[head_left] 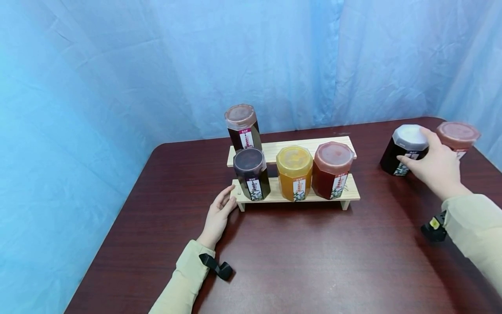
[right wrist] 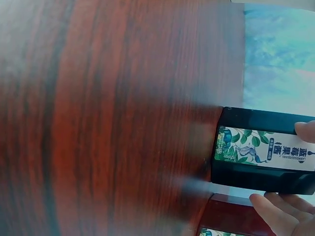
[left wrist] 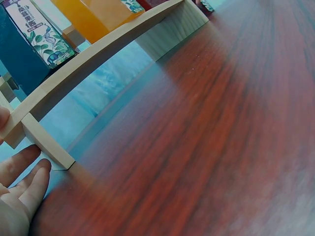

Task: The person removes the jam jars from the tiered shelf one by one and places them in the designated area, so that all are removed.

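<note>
On the right, my right hand (head_left: 437, 165) grips a dark jar of blueberry jam (head_left: 390, 157) with a whitish lid. In the right wrist view the thumb lies against the jar's label (right wrist: 266, 147), with fingers on the opposite side. My left hand (head_left: 215, 218) holds the left end of a two-step wooden rack (head_left: 273, 188). The left wrist view shows one fingertip on the board's end and other fingers beside the rack leg (left wrist: 49, 142). The lower step bears a dark jar (head_left: 252, 176), a yellow jar (head_left: 295, 174) and a red jar (head_left: 331, 174).
Another dark jar (head_left: 243, 126) stands on the left of the rack's upper step (head_left: 270, 152). A red jar (head_left: 456, 133) stands behind my right hand, partly hidden. Blue curtains (head_left: 255, 65) hang beyond the dark wooden table (head_left: 294, 253).
</note>
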